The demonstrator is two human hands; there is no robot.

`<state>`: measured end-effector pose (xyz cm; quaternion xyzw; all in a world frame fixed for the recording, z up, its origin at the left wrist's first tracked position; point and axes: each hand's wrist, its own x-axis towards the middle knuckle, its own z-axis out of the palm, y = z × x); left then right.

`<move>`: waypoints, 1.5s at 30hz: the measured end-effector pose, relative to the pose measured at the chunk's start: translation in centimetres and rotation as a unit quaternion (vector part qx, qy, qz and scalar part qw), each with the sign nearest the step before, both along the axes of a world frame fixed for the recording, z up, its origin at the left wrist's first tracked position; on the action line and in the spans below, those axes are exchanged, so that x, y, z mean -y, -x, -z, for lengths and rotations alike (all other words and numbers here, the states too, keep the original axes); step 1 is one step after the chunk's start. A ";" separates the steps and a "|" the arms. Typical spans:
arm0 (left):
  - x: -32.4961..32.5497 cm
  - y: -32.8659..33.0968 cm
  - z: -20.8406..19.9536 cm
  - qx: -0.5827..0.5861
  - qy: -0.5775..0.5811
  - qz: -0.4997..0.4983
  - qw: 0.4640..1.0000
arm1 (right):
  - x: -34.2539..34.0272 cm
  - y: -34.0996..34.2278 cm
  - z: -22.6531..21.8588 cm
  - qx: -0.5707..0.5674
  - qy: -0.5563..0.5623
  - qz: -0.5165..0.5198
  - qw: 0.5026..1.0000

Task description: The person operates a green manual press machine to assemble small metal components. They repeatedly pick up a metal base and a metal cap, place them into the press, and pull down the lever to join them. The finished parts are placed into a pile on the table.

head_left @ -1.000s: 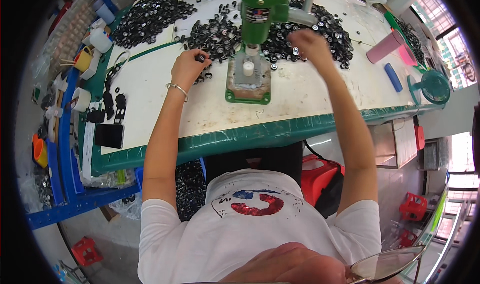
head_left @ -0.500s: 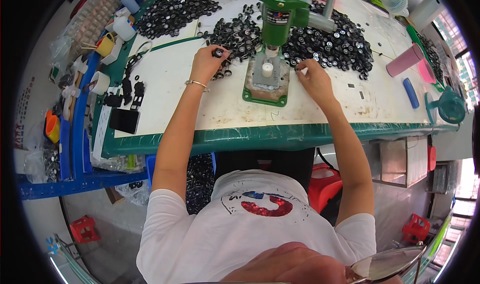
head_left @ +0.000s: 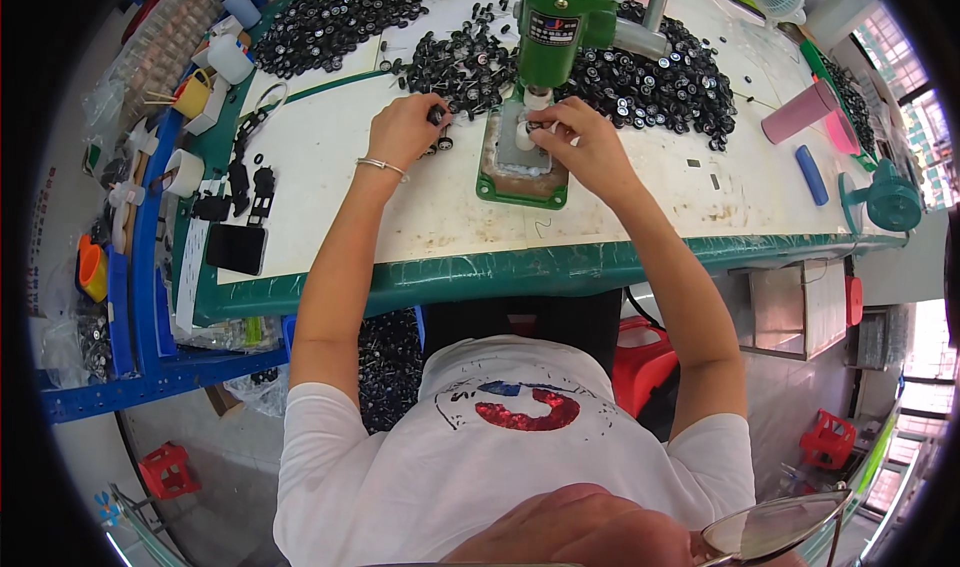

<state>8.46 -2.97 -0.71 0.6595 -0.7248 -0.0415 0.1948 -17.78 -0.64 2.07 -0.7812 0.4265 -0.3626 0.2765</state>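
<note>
My left hand (head_left: 400,135) is closed around a small black wheel (head_left: 436,115), just in front of the middle heap of wheels and thin axles (head_left: 462,72). A green bench press (head_left: 552,52) stands at the centre of the table. On its metal base plate (head_left: 518,173) sits a short white cylinder (head_left: 525,139). My right hand (head_left: 590,149) reaches in under the press ram, its thumb and finger pinched at the top of the cylinder. Between those fingertips is a small dark piece, mostly hidden.
More black wheels lie heaped to the right (head_left: 650,82) and far left (head_left: 335,27). At the left are a phone (head_left: 236,248) and black plastic parts (head_left: 262,192). A pink tumbler (head_left: 800,113), a blue bar (head_left: 812,175) and a small green fan (head_left: 890,202) stand at right.
My right hand has moved left, from the edge of the right heap to the white cylinder under the press. The left hand keeps its wheel in almost the same place.
</note>
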 end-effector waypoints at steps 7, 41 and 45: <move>0.0 -0.3 -0.6 -0.035 0.032 -0.126 0.991 | 0.0 -0.5 1.0 0.044 -0.069 -0.001 0.997; -2.0 5.2 -2.2 -0.735 -0.129 0.138 0.652 | 1.5 8.8 -7.9 0.223 -0.012 0.141 0.965; -2.3 7.2 -2.6 -0.599 -0.065 0.145 0.785 | 3.2 9.0 -11.2 0.170 0.027 0.136 0.976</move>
